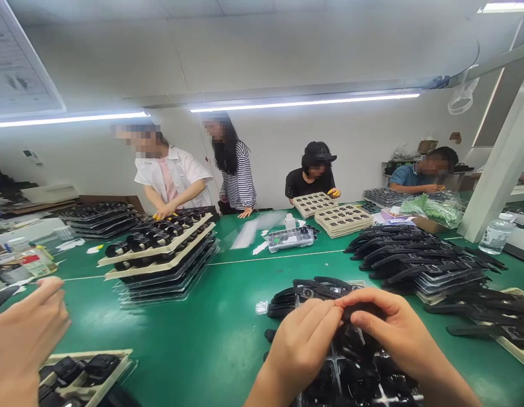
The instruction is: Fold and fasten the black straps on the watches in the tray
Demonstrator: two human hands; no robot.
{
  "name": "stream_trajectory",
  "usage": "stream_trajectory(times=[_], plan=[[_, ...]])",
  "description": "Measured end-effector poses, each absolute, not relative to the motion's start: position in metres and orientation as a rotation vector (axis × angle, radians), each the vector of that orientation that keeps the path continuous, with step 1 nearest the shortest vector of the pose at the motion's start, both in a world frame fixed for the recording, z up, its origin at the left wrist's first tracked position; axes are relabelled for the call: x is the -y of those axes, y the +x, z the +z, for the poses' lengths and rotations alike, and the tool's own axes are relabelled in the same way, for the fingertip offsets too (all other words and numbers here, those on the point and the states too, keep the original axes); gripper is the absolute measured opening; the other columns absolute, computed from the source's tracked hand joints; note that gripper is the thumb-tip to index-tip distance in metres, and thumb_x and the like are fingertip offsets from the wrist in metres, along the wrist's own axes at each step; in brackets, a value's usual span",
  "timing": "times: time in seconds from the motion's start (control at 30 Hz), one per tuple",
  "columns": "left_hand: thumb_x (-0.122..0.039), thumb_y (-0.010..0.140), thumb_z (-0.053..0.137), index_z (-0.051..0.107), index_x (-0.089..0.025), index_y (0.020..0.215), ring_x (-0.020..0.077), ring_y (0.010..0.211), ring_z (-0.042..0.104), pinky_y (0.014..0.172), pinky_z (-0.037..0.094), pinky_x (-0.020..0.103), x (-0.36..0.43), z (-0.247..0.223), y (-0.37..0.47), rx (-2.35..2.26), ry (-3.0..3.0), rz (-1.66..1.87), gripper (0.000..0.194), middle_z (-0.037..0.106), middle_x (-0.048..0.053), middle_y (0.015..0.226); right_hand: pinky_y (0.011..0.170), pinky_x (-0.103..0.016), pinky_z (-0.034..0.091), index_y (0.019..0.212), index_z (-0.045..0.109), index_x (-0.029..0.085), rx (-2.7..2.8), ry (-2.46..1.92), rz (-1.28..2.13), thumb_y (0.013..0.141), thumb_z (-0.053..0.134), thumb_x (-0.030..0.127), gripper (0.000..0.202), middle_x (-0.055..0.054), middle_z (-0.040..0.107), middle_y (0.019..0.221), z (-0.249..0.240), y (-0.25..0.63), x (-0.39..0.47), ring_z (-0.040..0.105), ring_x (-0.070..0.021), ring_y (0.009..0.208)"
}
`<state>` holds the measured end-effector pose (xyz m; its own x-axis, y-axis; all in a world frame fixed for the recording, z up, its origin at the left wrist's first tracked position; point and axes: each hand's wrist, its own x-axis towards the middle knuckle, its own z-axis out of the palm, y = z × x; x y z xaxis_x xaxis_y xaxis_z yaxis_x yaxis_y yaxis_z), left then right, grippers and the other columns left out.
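Note:
Near the bottom centre, my left hand [302,339] and my right hand [382,319] meet over a tray of black watches [357,379]. Between them they hold a black watch [361,314], partly covered by my fingers. The fingers of my left hand are pressed together at its near end, while my right thumb and fingers curl round its other side. Black straps [316,288] stick out beyond my hands at the tray's far edge.
Stacked watch trays stand at left [168,249] and right [418,260]. Another person's hand [37,322] is at far left above a beige tray [96,379]. Several people work across the green table [194,339]. A water bottle [497,233] stands at right.

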<state>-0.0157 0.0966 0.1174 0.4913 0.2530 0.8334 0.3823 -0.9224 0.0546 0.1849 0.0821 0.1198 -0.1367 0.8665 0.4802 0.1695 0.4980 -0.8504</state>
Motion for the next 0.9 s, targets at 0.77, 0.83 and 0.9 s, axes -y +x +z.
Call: stream_trajectory(times=[0.77, 0.83, 0.9], plan=[[-0.007, 0.101, 0.056, 0.072, -0.003, 0.101, 0.0206, 0.067, 0.073, 0.057, 0.059, 0.034, -0.095, 0.120, -0.021, 0.268, -2.181, -1.329, 0.016, 0.078, 0.011, 0.077, 0.082, -0.023, 0.058, 0.082, 0.077, 0.026, 1.457, -0.906, 0.868, 0.080, 0.083, 0.024, 0.007, 0.001, 0.081, 0.092, 0.124, 0.177, -0.062, 0.074, -0.0174, 0.086], [-0.007, 0.100, 0.056, 0.072, -0.004, 0.100, 0.0199, 0.066, 0.072, 0.058, 0.059, 0.034, -0.095, 0.120, -0.023, 0.265, -2.163, -1.347, 0.016, 0.078, 0.010, 0.076, 0.081, -0.023, 0.057, 0.080, 0.073, 0.026, 1.413, -0.910, 0.821, 0.079, 0.084, 0.023, 0.011, 0.002, 0.081, 0.091, 0.125, 0.179, -0.061, 0.073, -0.0169, 0.086], [-0.006, 0.099, 0.057, 0.071, -0.005, 0.101, 0.0196, 0.065, 0.071, 0.057, 0.058, 0.033, -0.095, 0.120, -0.023, 0.277, -2.153, -1.369, 0.015, 0.077, 0.009, 0.075, 0.079, -0.024, 0.057, 0.082, 0.071, 0.026, 1.425, -0.913, 0.771, 0.080, 0.083, 0.024, 0.012, 0.001, 0.080, 0.091, 0.125, 0.181, -0.059, 0.073, -0.0172, 0.085]])
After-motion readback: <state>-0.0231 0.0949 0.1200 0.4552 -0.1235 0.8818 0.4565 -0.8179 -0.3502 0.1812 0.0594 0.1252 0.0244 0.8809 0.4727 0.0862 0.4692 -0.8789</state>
